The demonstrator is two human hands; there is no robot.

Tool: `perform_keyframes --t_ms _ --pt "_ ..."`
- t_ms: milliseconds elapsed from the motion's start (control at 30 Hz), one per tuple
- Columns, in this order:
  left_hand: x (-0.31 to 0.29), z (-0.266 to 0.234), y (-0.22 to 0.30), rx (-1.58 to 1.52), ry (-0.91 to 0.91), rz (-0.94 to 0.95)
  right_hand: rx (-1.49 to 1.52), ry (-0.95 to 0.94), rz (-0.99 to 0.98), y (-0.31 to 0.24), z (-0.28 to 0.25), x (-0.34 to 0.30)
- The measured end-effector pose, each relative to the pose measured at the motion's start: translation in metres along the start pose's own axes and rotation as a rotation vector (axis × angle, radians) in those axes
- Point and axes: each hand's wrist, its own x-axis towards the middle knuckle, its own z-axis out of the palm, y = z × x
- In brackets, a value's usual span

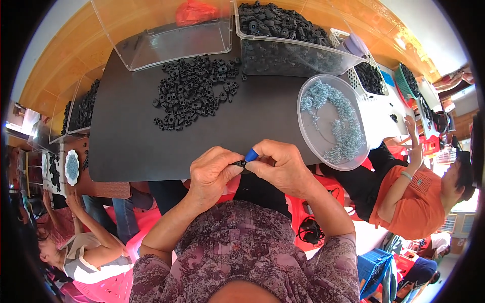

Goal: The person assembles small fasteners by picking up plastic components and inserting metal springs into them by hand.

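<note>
Roughly crosswise, the black part [239, 163]

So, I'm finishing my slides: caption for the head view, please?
Left hand and right hand pinch a small black part at a dark table.

Tabletop [270, 113] smooth, matt — heaped parts [184, 93] dull plastic; round tub [327, 127] smooth, translucent plastic — pale pieces [352, 129] shiny, metal-like.

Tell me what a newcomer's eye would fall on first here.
Probably the bright blue fingertip cover on the right hand, which meets the left hand around a small black piece at bottom centre of the dark tabletop. Next, the loose heap of black plastic parts beyond them, and the round translucent tub of pale blue, spring-like pieces at the right.
</note>
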Motion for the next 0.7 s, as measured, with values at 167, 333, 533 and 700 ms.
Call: perform_keyframes --t_ms 167,333,533,700 --pt "-0.001 -0.001 0.003 0.011 0.002 0.036 0.178 -0.040 0.088 0.001 0.003 0.006" --pt "-0.008 -0.001 0.003 -0.149 0.037 -0.050 0.415 -0.079 0.184 0.009 0.008 0.009" --pt "-0.019 -0.009 -0.001 -0.181 0.072 -0.031 0.689 -0.181 0.405 0.010 0.020 0.015" --pt "-0.028 -0.029 -0.004 -0.273 0.158 -0.210 0.575 -0.158 0.331 0.001 0.040 0.028"
